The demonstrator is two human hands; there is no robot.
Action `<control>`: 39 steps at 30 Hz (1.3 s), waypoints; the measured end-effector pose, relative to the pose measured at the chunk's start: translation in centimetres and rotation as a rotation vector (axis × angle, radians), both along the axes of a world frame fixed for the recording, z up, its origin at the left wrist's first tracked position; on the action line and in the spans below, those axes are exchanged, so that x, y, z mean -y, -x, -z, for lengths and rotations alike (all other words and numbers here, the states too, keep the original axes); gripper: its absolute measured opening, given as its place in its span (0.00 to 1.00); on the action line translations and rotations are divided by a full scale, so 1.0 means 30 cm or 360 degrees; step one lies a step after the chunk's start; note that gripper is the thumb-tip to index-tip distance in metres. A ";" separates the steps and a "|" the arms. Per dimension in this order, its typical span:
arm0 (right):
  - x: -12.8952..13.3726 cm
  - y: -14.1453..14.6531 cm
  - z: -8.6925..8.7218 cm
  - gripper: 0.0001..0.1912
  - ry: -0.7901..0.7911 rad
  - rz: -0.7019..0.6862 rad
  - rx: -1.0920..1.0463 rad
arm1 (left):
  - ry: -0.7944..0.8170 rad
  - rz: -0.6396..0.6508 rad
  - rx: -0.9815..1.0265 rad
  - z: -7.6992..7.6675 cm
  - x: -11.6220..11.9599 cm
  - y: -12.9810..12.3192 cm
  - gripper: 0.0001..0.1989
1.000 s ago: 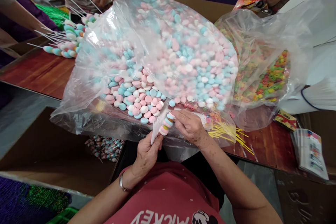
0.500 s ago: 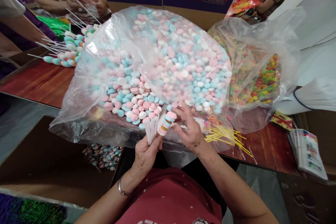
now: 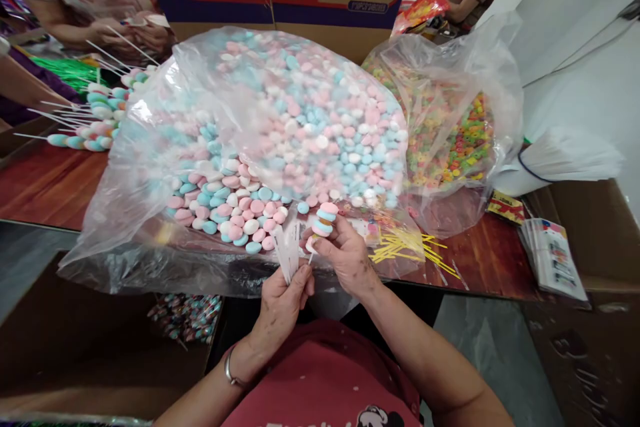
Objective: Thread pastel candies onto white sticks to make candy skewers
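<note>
My left hand is closed around a bundle of thin white sticks, which fan upward. My right hand is closed on a stack of pink, blue and white candies with an orange-brown piece among them. A short length of white stick shows under its lowest candy, close to my left thumb. Just behind both hands, loose pink, blue and white candies spill from the mouth of a large clear plastic bag full of them.
Finished candy skewers lie at left. A bag of colourful small rings, yellow strips, a banded white bundle and printed packets are at right. An open carton stands below left. Other people's hands work beyond.
The view has shifted, so the scene sits farther left. My right hand has moved its grip on the candy stack, which now stands more upright. My left hand keeps the sticks.
</note>
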State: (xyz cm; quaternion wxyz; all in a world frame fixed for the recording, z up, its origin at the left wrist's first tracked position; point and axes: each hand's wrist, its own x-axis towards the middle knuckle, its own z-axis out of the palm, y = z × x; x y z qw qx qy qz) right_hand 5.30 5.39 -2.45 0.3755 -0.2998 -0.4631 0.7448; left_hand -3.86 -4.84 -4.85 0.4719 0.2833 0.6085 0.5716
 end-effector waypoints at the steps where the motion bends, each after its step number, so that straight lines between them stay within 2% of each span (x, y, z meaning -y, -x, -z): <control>1: 0.000 -0.004 -0.002 0.23 0.0042 0.0000 -0.0026 | -0.0014 -0.0008 0.0006 -0.001 -0.004 -0.003 0.23; 6: 0.038 -0.022 -0.006 0.21 0.0145 0.0095 -0.0132 | 0.0006 0.0015 0.0011 0.004 -0.016 -0.029 0.22; 10: 0.048 -0.071 -0.026 0.16 -0.0001 0.0203 -0.0097 | 0.0098 0.0242 0.0004 -0.001 -0.025 -0.053 0.21; 13: 0.009 -0.188 -0.085 0.15 -0.0191 0.0399 0.0097 | 0.0128 0.0235 0.0114 -0.017 -0.033 -0.060 0.23; 16: -0.060 -0.387 -0.151 0.14 -0.0526 0.0793 0.0705 | 0.0215 0.0116 0.0212 -0.043 -0.036 -0.049 0.24; 19: -0.144 -0.616 -0.168 0.12 -0.0870 0.1154 0.1797 | 0.0219 0.0067 0.0327 -0.070 -0.042 -0.024 0.22; 20: -0.171 -0.687 -0.159 0.11 -0.0940 0.1189 0.2132 | 0.0207 0.0057 0.0380 -0.078 -0.045 -0.015 0.22; 23: -0.244 -0.855 -0.109 0.05 -0.0925 0.1218 0.2397 | 0.0182 0.0045 0.0552 -0.096 -0.056 0.007 0.22; 26: -0.298 -0.922 -0.067 0.04 -0.1033 0.1229 0.2591 | 0.0143 0.0036 0.0678 -0.102 -0.067 0.021 0.21; 27: -0.307 -0.913 -0.062 0.08 -0.1096 0.1251 0.2612 | 0.0136 0.0039 0.0709 -0.103 -0.070 0.023 0.20; 29: -0.296 -0.840 -0.066 0.15 -0.1448 0.1298 0.2551 | 0.0125 0.0051 0.0760 -0.106 -0.079 0.021 0.20; 31: -0.234 -0.698 -0.083 0.17 -0.1955 0.1234 0.2230 | 0.0106 0.0073 0.0826 -0.113 -0.089 0.009 0.20; 33: -0.127 -0.512 -0.095 0.18 -0.2263 0.1080 0.1809 | 0.0066 0.0081 0.0931 -0.127 -0.103 -0.008 0.20; 36: 0.052 -0.245 -0.076 0.20 -0.2585 0.0799 0.1143 | -0.0030 -0.0049 0.1147 -0.155 -0.123 -0.031 0.18; 37: 0.098 -0.177 -0.060 0.19 -0.2603 0.0757 0.0979 | -0.0036 -0.0104 0.1217 -0.165 -0.128 -0.035 0.17; 39: 0.151 -0.084 -0.024 0.16 -0.2598 0.0846 0.0846 | -0.0001 -0.0176 0.1306 -0.180 -0.132 -0.036 0.15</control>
